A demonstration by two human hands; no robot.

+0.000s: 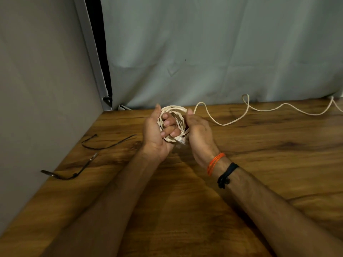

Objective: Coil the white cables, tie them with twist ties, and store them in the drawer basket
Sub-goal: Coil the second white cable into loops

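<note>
Wooden table, possibly cloth backdrop behind.

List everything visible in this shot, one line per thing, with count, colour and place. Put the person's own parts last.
white cable: one, white, partly wound into a coil held between both hands, the loose rest trailing over the table to the right edge
dark twist ties: two, dark with a slight sheen, lying loose on the table's left side, one nearer the hands, the other closer to the left wall
wooden table: one, brown wood grain, fills the lower frame
cloth backdrop: one, pale grey-green, behind the table
wrist threads: two, orange and black, on the right wrist
left hand: one, fingers curled through the coil
right hand: one, gripping the coil's right side
</note>
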